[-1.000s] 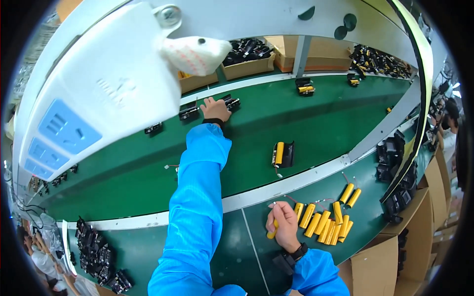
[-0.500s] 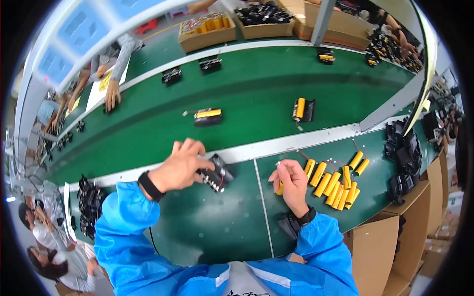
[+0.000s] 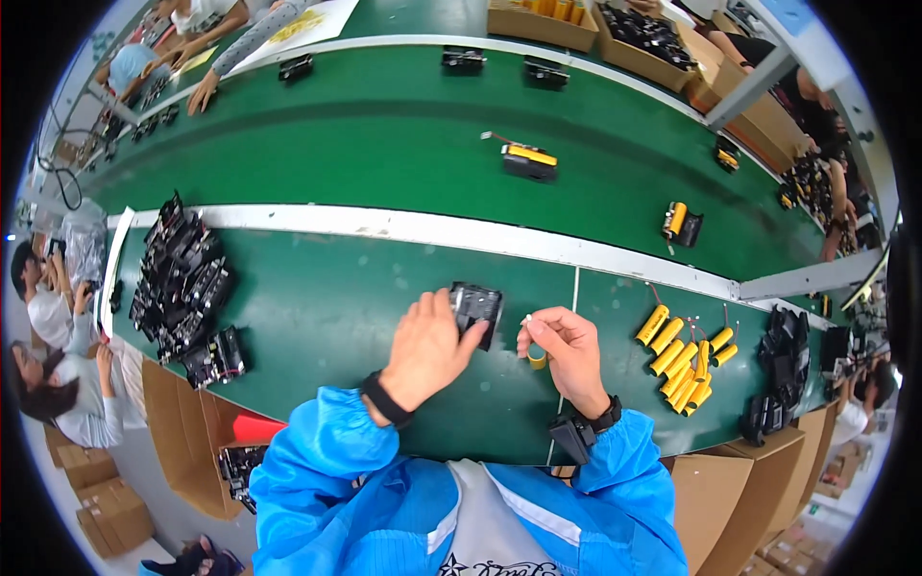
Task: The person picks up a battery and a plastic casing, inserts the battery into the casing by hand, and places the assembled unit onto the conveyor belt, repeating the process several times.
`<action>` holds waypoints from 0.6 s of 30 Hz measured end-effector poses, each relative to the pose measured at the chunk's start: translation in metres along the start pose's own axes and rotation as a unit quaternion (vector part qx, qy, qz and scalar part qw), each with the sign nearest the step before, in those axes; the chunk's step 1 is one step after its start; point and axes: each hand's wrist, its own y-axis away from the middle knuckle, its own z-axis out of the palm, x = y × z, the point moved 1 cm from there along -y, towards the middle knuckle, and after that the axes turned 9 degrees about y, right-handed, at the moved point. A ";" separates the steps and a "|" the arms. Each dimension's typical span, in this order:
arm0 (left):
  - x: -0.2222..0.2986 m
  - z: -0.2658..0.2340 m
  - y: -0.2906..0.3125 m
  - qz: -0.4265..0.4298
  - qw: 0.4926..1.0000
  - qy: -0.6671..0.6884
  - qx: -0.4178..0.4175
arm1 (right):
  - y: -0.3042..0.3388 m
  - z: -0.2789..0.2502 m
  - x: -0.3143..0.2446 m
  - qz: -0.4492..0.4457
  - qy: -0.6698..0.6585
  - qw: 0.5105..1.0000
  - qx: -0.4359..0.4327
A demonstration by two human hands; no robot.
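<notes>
My left hand (image 3: 427, 350) grips a black plastic housing (image 3: 478, 309) over the green bench, its thumb across the lower edge and its fingers along the left side. Just to the right, my right hand (image 3: 569, 357) is closed with a small white connector (image 3: 526, 321) pinched at its fingertips. Below those fingertips shows the end of a yellow cylindrical battery (image 3: 537, 359), the rest hidden by the hand. The two hands are close but apart. By my right wrist lies another black housing (image 3: 573, 437).
Several yellow batteries (image 3: 684, 370) with thin wires lie to the right, beside stacked black housings (image 3: 786, 360). A heap of black housings (image 3: 182, 288) stands at left. Beyond the white rail (image 3: 384, 227), a green conveyor (image 3: 365, 158) carries housings, some with batteries. Other people work around it.
The view has shifted, so the left heap shows more fully. My left hand has brought the housing nearer my right hand and turned it. My right hand keeps its pinch on the connector.
</notes>
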 end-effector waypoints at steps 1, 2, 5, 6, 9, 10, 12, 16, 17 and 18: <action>0.000 0.004 -0.001 -0.006 1.000 0.013 0.005 | -0.001 0.006 -0.001 0.026 -0.004 1.000 -0.012; -0.001 0.009 -0.002 -0.008 1.000 0.026 0.008 | -0.003 0.012 0.000 0.030 -0.004 0.999 -0.015; -0.003 0.009 -0.003 -0.022 0.998 0.058 0.004 | -0.014 0.033 -0.005 -0.210 0.398 0.891 0.060; -0.003 0.008 -0.004 -0.034 0.997 0.076 0.002 | -0.017 0.037 -0.002 -0.208 0.397 0.892 0.064; -0.004 0.014 -0.005 -0.045 0.995 0.090 -0.003 | -0.029 0.044 0.015 -0.108 0.411 0.902 0.073; -0.005 0.017 -0.005 -0.042 0.995 0.087 -0.005 | -0.030 0.044 0.017 -0.108 0.410 0.903 0.074; -0.008 0.017 -0.006 -0.039 0.996 0.083 -0.009 | -0.031 0.042 0.020 -0.113 0.423 0.897 0.064; -0.015 0.012 -0.008 -0.036 0.991 0.112 -0.068 | -0.034 0.046 0.021 -0.099 0.407 0.907 0.045; -0.017 0.009 -0.009 -0.041 0.987 0.120 -0.095 | -0.036 0.047 0.021 -0.092 0.396 0.913 0.038; -0.018 0.007 -0.010 -0.045 0.983 0.129 -0.121 | -0.037 0.048 0.021 -0.093 0.395 0.913 0.038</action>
